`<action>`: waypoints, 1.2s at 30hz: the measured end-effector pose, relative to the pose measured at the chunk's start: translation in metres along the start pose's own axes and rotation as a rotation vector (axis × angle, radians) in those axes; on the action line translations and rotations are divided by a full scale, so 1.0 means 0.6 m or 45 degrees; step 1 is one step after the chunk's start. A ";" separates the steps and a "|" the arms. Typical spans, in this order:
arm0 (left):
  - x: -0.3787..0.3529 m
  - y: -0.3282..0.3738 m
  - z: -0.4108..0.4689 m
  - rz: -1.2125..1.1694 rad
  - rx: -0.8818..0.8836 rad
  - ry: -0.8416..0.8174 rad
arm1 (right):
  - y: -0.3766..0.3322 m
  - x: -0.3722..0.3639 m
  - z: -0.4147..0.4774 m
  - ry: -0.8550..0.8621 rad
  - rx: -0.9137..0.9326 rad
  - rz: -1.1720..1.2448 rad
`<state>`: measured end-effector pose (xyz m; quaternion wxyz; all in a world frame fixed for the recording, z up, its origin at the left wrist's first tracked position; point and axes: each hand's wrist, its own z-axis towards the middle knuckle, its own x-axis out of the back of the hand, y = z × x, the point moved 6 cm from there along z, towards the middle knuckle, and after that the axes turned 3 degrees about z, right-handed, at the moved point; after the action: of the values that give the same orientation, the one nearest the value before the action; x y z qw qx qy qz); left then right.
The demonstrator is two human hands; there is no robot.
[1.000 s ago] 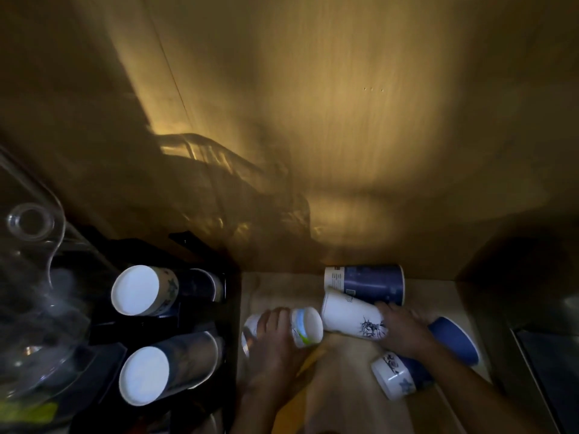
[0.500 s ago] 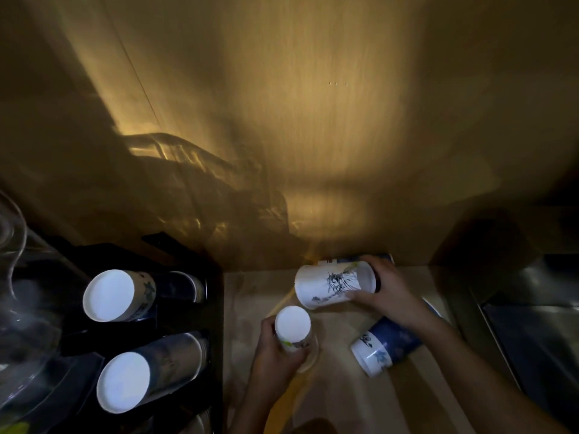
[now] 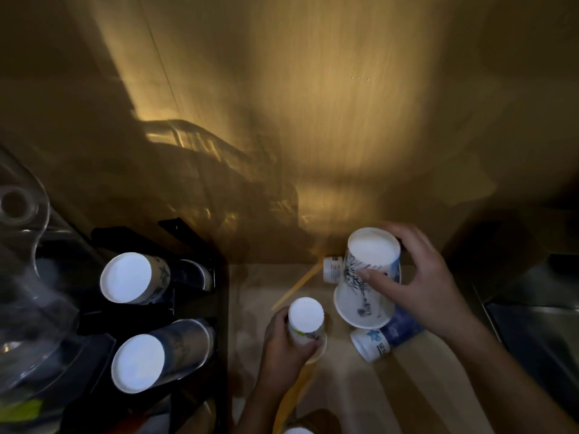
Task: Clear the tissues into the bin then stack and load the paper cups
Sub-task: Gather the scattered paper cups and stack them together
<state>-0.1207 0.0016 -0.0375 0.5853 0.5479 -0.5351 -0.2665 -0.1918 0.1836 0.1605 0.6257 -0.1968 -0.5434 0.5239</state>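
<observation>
My left hand (image 3: 283, 346) grips a small white paper cup with green print (image 3: 305, 321), upside down on the counter, base facing up. My right hand (image 3: 419, 283) holds a larger white cup with a dark ink drawing (image 3: 366, 280), also bottom up and tilted, lifted just above the counter. Under it a blue-and-white cup (image 3: 380, 339) lies on its side. Another blue cup (image 3: 333, 269) lies against the wall, mostly hidden behind the held cup. No tissue or bin shows.
A black cup rack (image 3: 194, 296) at the left holds two stacks of cups (image 3: 131, 278) (image 3: 147, 360) lying with white bases toward me. A clear plastic cover (image 3: 22, 277) is at the far left. A wooden wall (image 3: 313, 120) rises behind; a dark metal surface (image 3: 539, 333) lies right.
My right hand has lifted the ink-drawing cup and turned it from lying sideways to bottom up. My left hand stood the small cup upside down and keeps hold of it.
</observation>
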 end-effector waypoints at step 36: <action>-0.008 -0.004 0.001 0.251 -0.010 -0.335 | 0.151 -0.204 -0.101 -0.582 -0.127 -0.521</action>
<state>-0.1221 0.0052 -0.0413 0.5355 0.4507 -0.6574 -0.2792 -0.1610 0.1308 0.0084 0.5693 0.0093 -0.7234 0.3905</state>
